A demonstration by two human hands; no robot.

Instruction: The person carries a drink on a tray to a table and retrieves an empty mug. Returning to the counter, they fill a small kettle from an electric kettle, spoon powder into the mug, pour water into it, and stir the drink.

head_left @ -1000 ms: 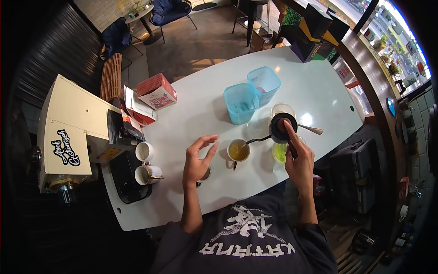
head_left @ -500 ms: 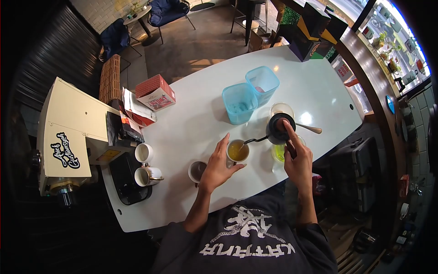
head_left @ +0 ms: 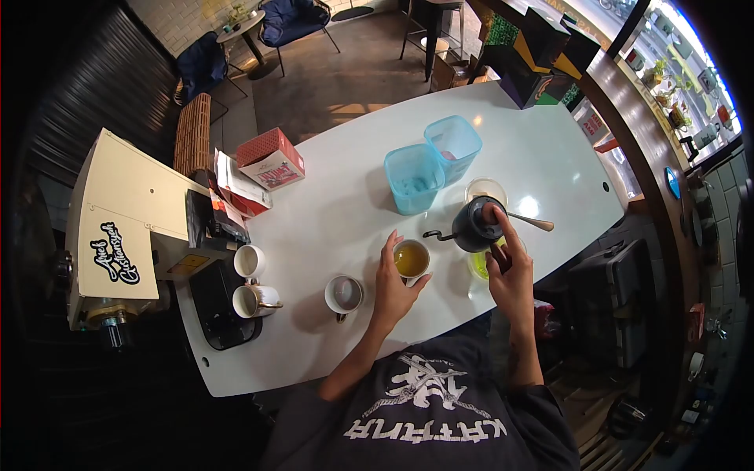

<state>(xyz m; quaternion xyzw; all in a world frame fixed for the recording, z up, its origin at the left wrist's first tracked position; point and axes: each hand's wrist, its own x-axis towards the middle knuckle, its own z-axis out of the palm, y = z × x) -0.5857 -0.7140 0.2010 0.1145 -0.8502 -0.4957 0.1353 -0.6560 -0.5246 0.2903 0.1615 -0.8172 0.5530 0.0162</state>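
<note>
My left hand [head_left: 397, 289] curves round a cup [head_left: 411, 259] of yellowish liquid, thumb on the near right side and fingers on the left. In my right hand [head_left: 513, 275] is a black gooseneck kettle [head_left: 472, 228], gripped by its handle with the index finger resting on the lid. Its spout points left, just above and to the right of the cup, and no stream shows. Left of my left wrist stands another cup [head_left: 344, 293] with a greyish inside. A glass with bright yellow-green contents [head_left: 477, 265] is partly hidden beneath the kettle.
Two blue translucent containers [head_left: 414, 180] stand beyond the cups. A round dish [head_left: 486, 191] and a spoon [head_left: 532, 222] lie behind the kettle. White cups [head_left: 250, 301] sit by the cream machine [head_left: 118, 235] at left, near a red and white box [head_left: 271, 159].
The kettle has tipped back toward level and its spout has moved right, off the cup. The thin stream from the spout has stopped. My left hand stays at the cup.
</note>
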